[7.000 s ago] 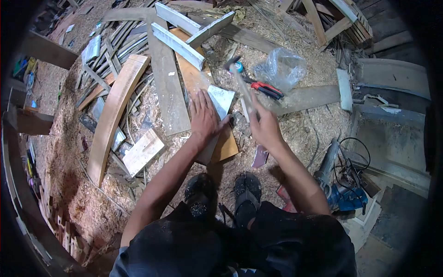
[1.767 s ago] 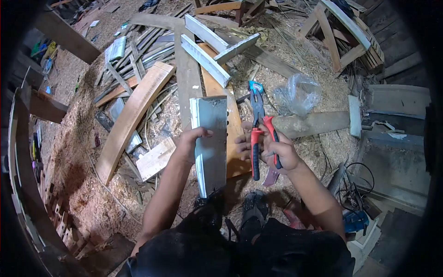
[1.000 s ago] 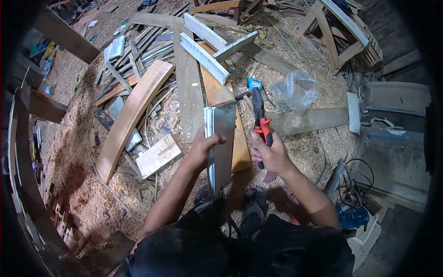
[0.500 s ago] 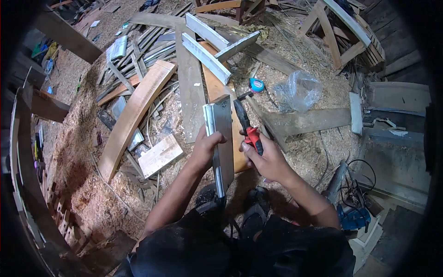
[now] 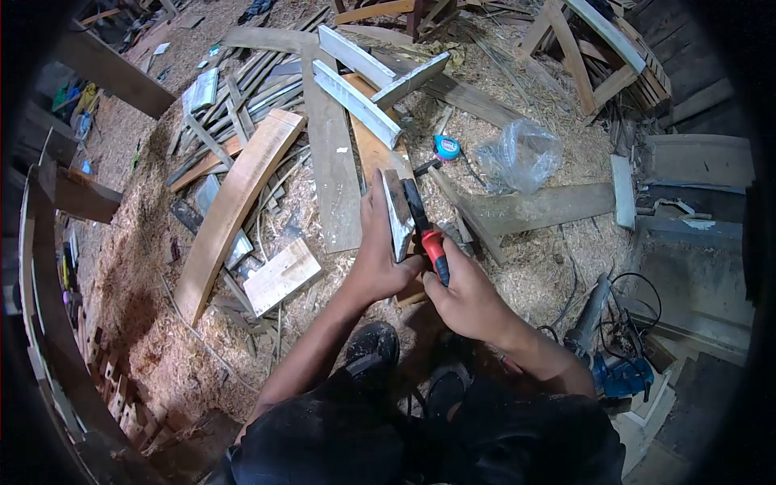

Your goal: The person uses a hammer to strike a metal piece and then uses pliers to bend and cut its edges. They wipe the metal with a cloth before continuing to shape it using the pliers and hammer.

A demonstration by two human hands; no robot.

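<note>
My left hand [image 5: 378, 259] is wrapped round a short wooden piece with a white face [image 5: 397, 212], tilted upward in front of me. In my right hand [image 5: 465, 295] is a tool with red-and-black handles [image 5: 435, 250]; its dark head lies against the right side of the piece. Exactly what the head grips is too small to tell. Beyond my hands, white-faced wooden strips [image 5: 356, 103] rest over an orange-brown board [image 5: 368, 145]. A turquoise tape measure [image 5: 446, 147] sits on the shavings to the right of them.
A curved plank [image 5: 234, 214] and a pale block [image 5: 282, 276] lie at the left on wood shavings. Right of centre is a clear plastic bag [image 5: 529, 153]. A blue power tool with a cable [image 5: 622, 375] stands at lower right. My shoes [image 5: 373, 346] are below my hands.
The held piece has turned, so its long white edge now looks much shorter. My left hand has shifted its grip, and the tool in my right hand has come up against the piece.
</note>
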